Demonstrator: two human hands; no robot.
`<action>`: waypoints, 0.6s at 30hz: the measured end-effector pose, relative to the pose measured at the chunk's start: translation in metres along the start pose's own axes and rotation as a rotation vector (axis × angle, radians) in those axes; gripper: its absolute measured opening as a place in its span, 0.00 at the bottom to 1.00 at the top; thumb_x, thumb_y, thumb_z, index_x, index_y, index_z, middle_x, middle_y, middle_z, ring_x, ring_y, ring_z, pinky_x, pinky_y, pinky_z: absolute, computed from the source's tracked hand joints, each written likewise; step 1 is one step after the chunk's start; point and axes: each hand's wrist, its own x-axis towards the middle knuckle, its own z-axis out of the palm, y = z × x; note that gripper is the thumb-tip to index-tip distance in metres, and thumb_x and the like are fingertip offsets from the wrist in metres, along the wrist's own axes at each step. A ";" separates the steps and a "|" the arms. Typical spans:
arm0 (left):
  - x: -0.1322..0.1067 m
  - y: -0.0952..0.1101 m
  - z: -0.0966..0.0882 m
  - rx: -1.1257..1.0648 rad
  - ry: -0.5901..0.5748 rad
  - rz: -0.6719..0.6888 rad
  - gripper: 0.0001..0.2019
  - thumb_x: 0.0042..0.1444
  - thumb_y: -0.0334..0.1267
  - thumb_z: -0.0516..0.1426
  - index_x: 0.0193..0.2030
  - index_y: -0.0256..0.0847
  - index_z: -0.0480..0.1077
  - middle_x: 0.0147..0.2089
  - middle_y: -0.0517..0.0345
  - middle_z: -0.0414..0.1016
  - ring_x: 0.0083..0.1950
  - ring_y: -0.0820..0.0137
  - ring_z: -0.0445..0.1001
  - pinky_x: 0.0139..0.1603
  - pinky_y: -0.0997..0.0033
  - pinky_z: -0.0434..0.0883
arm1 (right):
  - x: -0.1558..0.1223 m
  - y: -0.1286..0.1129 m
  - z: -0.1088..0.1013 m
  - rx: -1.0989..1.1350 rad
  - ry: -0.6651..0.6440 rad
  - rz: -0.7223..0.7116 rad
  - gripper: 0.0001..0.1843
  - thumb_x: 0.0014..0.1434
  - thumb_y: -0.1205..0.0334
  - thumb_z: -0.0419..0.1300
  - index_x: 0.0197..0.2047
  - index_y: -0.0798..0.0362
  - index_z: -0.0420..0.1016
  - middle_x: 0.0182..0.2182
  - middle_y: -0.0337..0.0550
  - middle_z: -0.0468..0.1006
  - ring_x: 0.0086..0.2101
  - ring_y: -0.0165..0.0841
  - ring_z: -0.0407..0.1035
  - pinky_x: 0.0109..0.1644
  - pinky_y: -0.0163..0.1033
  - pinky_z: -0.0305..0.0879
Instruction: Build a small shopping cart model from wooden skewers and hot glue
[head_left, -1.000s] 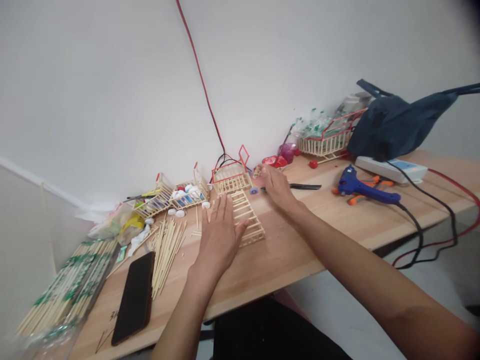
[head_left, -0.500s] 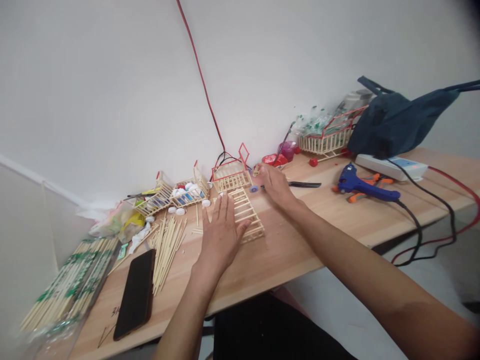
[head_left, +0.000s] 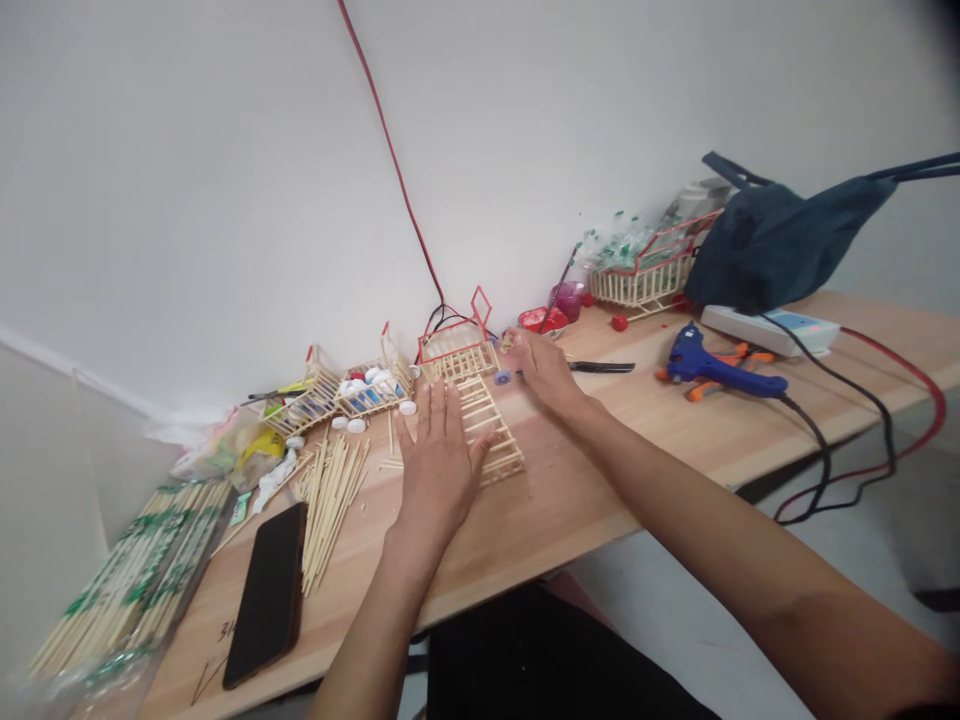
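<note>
My left hand (head_left: 437, 455) lies flat with its fingers stretched out over the left side of a ladder-like frame of thin wooden sticks (head_left: 495, 428). The frame rests on the table, partly hidden by that hand. Beyond the frame's far right corner, my right hand (head_left: 546, 370) has its fingers curled together. Something small and pale (head_left: 508, 343) shows at its fingertips, too small to name. A small purple-blue round piece (head_left: 502, 378) lies beside the right hand. Just behind the frame stands a small stick cart with a red-edged top and handle (head_left: 457, 352).
Two more stick carts (head_left: 371, 390) stand left, one holding bottle caps. Loose sticks (head_left: 334, 505), a phone (head_left: 266, 595) and packaged sticks (head_left: 131, 570) lie nearer. Rightward are a black-handled tool (head_left: 604, 367), a blue glue gun (head_left: 724, 368), a power strip (head_left: 772, 328) and a dark bag (head_left: 795, 240).
The whole view has shifted slightly, so things sit a little further left. Both hands keep nearly the same places, the left one flat on the frame.
</note>
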 end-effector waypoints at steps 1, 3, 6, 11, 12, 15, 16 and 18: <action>0.001 0.001 0.001 0.003 -0.005 0.001 0.32 0.67 0.52 0.39 0.72 0.35 0.47 0.74 0.42 0.43 0.75 0.57 0.42 0.69 0.38 0.44 | 0.000 0.000 0.000 -0.002 0.000 -0.001 0.37 0.68 0.41 0.30 0.51 0.52 0.74 0.45 0.51 0.80 0.47 0.43 0.72 0.53 0.48 0.64; 0.002 0.001 0.002 0.003 -0.032 0.015 0.32 0.67 0.52 0.38 0.72 0.35 0.47 0.74 0.43 0.43 0.75 0.57 0.42 0.69 0.37 0.44 | 0.000 0.000 0.000 -0.008 0.000 0.001 0.36 0.68 0.41 0.30 0.50 0.51 0.74 0.45 0.51 0.80 0.48 0.43 0.71 0.53 0.48 0.63; 0.002 0.000 0.005 0.002 -0.050 0.038 0.33 0.67 0.53 0.36 0.72 0.36 0.47 0.74 0.45 0.44 0.75 0.58 0.42 0.69 0.37 0.43 | 0.000 0.000 0.000 -0.014 -0.002 0.001 0.36 0.68 0.40 0.30 0.48 0.50 0.74 0.44 0.50 0.80 0.47 0.43 0.72 0.53 0.48 0.63; 0.001 -0.001 0.010 -0.013 -0.037 0.042 0.33 0.67 0.54 0.37 0.72 0.36 0.47 0.74 0.44 0.45 0.75 0.59 0.41 0.69 0.37 0.40 | 0.000 -0.001 0.000 -0.015 -0.007 0.001 0.36 0.68 0.42 0.30 0.48 0.51 0.74 0.43 0.51 0.80 0.46 0.43 0.72 0.52 0.47 0.64; 0.002 -0.001 0.011 -0.021 -0.038 0.040 0.33 0.67 0.54 0.37 0.72 0.36 0.47 0.74 0.44 0.45 0.75 0.59 0.42 0.69 0.37 0.40 | 0.000 0.000 0.000 -0.016 -0.007 0.002 0.36 0.68 0.42 0.30 0.48 0.51 0.74 0.43 0.51 0.80 0.46 0.43 0.72 0.52 0.47 0.64; 0.005 0.000 0.013 -0.048 0.004 0.021 0.31 0.67 0.52 0.40 0.71 0.36 0.49 0.73 0.42 0.46 0.75 0.56 0.42 0.69 0.35 0.41 | -0.001 0.000 0.000 -0.021 -0.004 0.009 0.34 0.69 0.43 0.31 0.48 0.51 0.74 0.43 0.51 0.80 0.47 0.43 0.71 0.53 0.47 0.63; 0.005 0.001 0.011 -0.064 0.049 0.014 0.30 0.67 0.51 0.42 0.70 0.36 0.52 0.73 0.41 0.46 0.74 0.54 0.43 0.68 0.34 0.42 | -0.001 0.000 0.000 -0.023 -0.004 0.011 0.34 0.69 0.43 0.31 0.47 0.51 0.74 0.43 0.51 0.80 0.47 0.43 0.71 0.53 0.47 0.63; 0.000 0.003 0.000 -0.130 0.210 0.022 0.26 0.67 0.46 0.44 0.67 0.37 0.58 0.73 0.41 0.49 0.74 0.51 0.45 0.68 0.33 0.44 | -0.001 0.001 0.000 -0.028 -0.007 0.014 0.33 0.69 0.44 0.32 0.46 0.52 0.74 0.42 0.51 0.80 0.46 0.43 0.71 0.52 0.46 0.63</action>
